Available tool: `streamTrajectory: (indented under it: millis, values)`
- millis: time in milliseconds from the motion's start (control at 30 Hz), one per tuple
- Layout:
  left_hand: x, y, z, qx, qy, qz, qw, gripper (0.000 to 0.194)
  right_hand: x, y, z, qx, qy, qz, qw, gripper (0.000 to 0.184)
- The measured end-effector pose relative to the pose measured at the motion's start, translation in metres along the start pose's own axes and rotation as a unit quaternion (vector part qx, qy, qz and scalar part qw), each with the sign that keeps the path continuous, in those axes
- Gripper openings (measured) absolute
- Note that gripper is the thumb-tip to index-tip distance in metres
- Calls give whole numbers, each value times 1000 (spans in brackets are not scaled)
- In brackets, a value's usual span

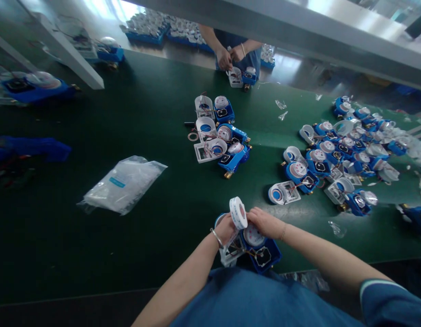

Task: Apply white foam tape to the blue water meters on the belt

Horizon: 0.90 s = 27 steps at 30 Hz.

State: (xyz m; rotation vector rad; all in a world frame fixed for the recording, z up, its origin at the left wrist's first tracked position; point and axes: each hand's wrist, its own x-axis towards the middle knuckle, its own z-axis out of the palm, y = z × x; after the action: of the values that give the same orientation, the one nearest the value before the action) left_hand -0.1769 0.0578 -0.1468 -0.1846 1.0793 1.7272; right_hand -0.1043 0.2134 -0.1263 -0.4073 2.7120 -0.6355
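My left hand [226,230], with a bracelet at the wrist, is closed at a roll of white tape [236,213] with small printed marks; its fingertips are hidden behind the roll. Beside it my right hand [265,222] bends over a blue water meter [270,255], fingers drawn together near the roll's edge. What those fingers pinch, if anything, I cannot make out. The meter's round white dial [254,237] lies under my right hand. A white plastic cover [229,256] sits below my left hand, joined to the meter by thin wires.
Several blue meters with white covers [215,150] stand mid-table, and a larger cluster [319,156] lies at right. A clear bag [123,184] rests at left. Across the green table [145,113], another person's hands [231,58] work on a meter. A metal beam [265,27] crosses overhead.
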Motion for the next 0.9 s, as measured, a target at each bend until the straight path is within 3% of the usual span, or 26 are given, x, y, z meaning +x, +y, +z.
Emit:
streamTrajectory:
  millis: [133,233,333,467,600,733,833,900]
  values:
    - [4,8,5,-11,-47,-32,998,31,0,-13,-14,-35,-53,-31,997,25]
    - [-1,13,4,-18,-66,-69,995,34,-8,-34,-13,-33,-59,27,997,19]
    - [-4,16,-4,-32,-75,-101,992,37,-16,-47,-7,-10,-10,92,996,27]
    - [1,15,-9,-48,-90,-108,989,36,-23,-31,-5,46,63,178,981,31]
    - [15,9,4,-53,-99,-103,988,31,-27,-1,-5,137,49,243,959,16]
    - [32,5,19,-58,-94,-105,988,24,-37,1,1,84,88,234,965,14]
    - [37,3,19,-62,-85,-117,987,20,-49,-21,7,-36,86,177,980,15]
    - [35,1,15,-69,-83,-139,984,24,-52,-41,14,-61,74,180,979,17]
